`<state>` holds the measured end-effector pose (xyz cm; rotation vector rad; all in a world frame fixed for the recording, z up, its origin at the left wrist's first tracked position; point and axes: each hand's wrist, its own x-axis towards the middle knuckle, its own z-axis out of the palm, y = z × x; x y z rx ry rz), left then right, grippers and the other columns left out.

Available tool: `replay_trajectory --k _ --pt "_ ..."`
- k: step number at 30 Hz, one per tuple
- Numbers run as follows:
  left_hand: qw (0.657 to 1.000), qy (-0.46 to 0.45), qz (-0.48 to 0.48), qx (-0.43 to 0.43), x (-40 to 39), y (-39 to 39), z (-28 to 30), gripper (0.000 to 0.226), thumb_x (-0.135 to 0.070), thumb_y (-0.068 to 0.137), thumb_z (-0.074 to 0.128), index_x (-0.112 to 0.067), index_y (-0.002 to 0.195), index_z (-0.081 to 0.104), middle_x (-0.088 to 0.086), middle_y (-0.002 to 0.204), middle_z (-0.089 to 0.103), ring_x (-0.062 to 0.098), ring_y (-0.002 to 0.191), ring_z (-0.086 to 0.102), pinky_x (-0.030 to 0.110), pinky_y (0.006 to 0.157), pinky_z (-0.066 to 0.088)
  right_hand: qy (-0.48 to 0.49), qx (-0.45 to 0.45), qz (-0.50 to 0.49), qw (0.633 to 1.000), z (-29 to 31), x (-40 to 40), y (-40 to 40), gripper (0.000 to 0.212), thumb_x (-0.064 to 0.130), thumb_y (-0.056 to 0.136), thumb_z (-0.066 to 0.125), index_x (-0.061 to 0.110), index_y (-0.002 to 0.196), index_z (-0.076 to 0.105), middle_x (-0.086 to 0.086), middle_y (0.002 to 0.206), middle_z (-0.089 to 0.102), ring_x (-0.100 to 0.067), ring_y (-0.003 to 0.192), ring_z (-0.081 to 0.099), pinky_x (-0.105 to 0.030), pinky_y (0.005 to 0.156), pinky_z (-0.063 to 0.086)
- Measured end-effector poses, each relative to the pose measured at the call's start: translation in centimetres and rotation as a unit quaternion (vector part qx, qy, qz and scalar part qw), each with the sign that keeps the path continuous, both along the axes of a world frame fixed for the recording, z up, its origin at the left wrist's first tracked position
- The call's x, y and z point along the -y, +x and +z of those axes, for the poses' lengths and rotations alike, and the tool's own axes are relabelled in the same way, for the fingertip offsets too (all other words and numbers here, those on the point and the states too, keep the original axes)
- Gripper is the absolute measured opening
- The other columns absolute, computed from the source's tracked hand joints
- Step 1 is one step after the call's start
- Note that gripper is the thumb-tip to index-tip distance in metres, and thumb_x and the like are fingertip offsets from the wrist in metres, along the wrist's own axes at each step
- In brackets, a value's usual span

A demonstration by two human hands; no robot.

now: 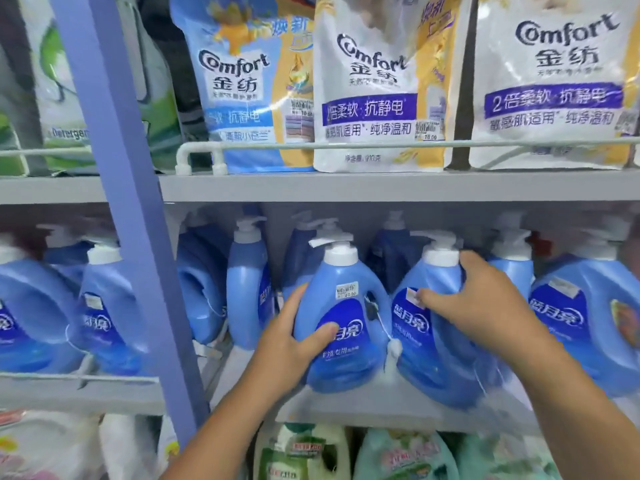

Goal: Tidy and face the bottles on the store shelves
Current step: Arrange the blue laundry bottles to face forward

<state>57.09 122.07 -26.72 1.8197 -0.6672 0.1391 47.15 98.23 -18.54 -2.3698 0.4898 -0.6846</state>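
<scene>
Both hands are on the middle shelf point(398, 415), each on its own blue pump bottle. The left hand point(294, 336) wraps around the lower left side of the centre bottle point(346, 306): thumb curled across the front label, the other fingers tucked round the side out of sight. That bottle stands upright near the front edge with its label facing out and a price sticker up near the shoulder.

The right hand point(474, 299) grips the next bottle point(426, 327) just to the right. The fingers curl over its shoulder right under the white pump, and the thumb presses on the front next to a small sticker. This one leans a bit to the left, almost touching the centre bottle.

More blue bottles crowd the same shelf: a slim one point(247, 285) turned sideways to the left, another point(588, 323) on the far right facing forward, and darker ones behind. Above, Comfort refill pouches point(381, 88) stand behind a white rail point(311, 147). A purple upright point(128, 188) splits the shelving, with more blue bottles point(107, 306) left of it. Green bottles point(304, 452) show on the shelf below, pretty blurry.
</scene>
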Motion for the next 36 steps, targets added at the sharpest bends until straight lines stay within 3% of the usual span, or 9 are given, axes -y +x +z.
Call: replay_trajectory --k 3,7,10,14,21,27,31,33,36 --pt "0.999 -0.016 -0.011 -0.026 1.3 1.3 -0.3 0.051 -0.025 0.095 0.07 -0.046 0.135 0.046 -0.018 0.116 0.072 -0.006 0.1 0.068 0.011 0.078 0.052 -0.019 -0.019 -0.024 0.999 0.7 0.0 -1.3 0.039 0.04 0.081 0.078 0.024 0.088 0.043 0.003 0.084 0.056 -0.008 0.072 0.052 -0.031 0.056 0.035" --pt "0.999 0.03 -0.038 -0.025 2.7 1.6 -0.6 0.051 -0.032 0.101 0.059 -0.05 0.143 0.036 -0.026 0.13 0.061 -0.013 0.11 0.061 0.011 0.086 0.05 -0.027 0.001 -0.069 0.997 0.0 -0.2 -1.9 0.039 0.041 0.085 0.072 0.023 0.087 0.038 0.0 0.079 0.055 -0.015 0.068 0.053 -0.033 0.053 0.034" --pt "0.993 0.093 0.003 0.077 2.4 2.1 -0.7 0.047 -0.05 0.102 0.04 -0.041 0.148 0.044 -0.027 0.139 0.054 -0.005 0.127 0.052 0.017 0.105 0.042 -0.052 0.048 -0.092 0.993 -0.9 -0.4 -1.9 0.036 0.041 0.084 0.072 0.025 0.093 0.04 0.003 0.08 0.055 -0.014 0.066 0.053 -0.031 0.051 0.033" --pt "0.968 -0.099 0.193 0.123 1.3 3.5 -0.4 0.018 -0.031 0.101 0.058 -0.029 0.118 0.063 -0.017 0.114 0.062 0.001 0.106 0.061 0.017 0.089 0.049 -0.072 0.057 -0.093 0.991 -1.7 0.2 -1.6 0.037 0.045 0.084 0.07 0.03 0.096 0.039 0.008 0.086 0.051 -0.012 0.066 0.051 -0.031 0.049 0.034" --pt "0.97 0.058 0.234 0.014 4.7 7.5 1.5 0.071 -0.062 0.078 0.07 -0.038 0.142 0.05 -0.004 0.132 0.06 0.02 0.122 0.058 0.036 0.097 0.051 -0.063 0.08 -0.076 0.992 -2.0 0.6 -1.5 0.035 0.043 0.085 0.07 0.032 0.098 0.04 0.01 0.089 0.051 -0.006 0.071 0.05 -0.03 0.051 0.034" --pt "0.994 -0.016 0.108 -0.031 5.9 8.0 2.0 0.028 -0.044 0.082 0.073 -0.032 0.108 0.07 -0.017 0.103 0.073 0.004 0.089 0.066 0.019 0.079 0.048 -0.059 0.084 -0.067 0.992 -2.1 1.0 -1.3 0.038 0.039 0.083 0.074 0.033 0.103 0.042 0.01 0.088 0.051 -0.009 0.073 0.049 -0.033 0.054 0.036" --pt "0.971 -0.07 0.202 0.108 5.2 9.6 2.2 0.019 -0.029 0.099 0.062 -0.023 0.117 0.067 -0.013 0.11 0.058 0.005 0.1 0.053 0.009 0.086 0.038 -0.066 0.086 -0.071 0.992 -2.4 1.1 -1.3 0.048 0.041 0.08 0.077 0.03 0.117 0.048 0.005 0.091 0.053 -0.022 0.082 0.05 -0.038 0.064 0.041" --pt "0.976 -0.063 0.197 0.064 5.6 9.7 3.4 0.034 -0.036 0.102 0.056 -0.023 0.134 0.055 -0.016 0.118 0.046 0.004 0.105 0.045 0.017 0.091 0.033 -0.062 0.081 -0.075 0.992 -2.6 1.1 -1.2 0.052 0.039 0.079 0.078 0.03 0.12 0.048 0.004 0.092 0.053 -0.023 0.084 0.05 -0.038 0.066 0.041" --pt "0.977 -0.016 0.19 -0.093 6.2 11.6 4.0 0.046 -0.047 0.102 0.051 -0.022 0.139 0.046 -0.002 0.126 0.056 0.022 0.101 0.054 0.029 0.087 0.041 -0.057 0.082 -0.081 0.992 -2.6 1.1 -1.1 0.055 0.041 0.079 0.078 0.032 0.124 0.047 0.004 0.096 0.053 -0.022 0.089 0.051 -0.04 0.07 0.043"
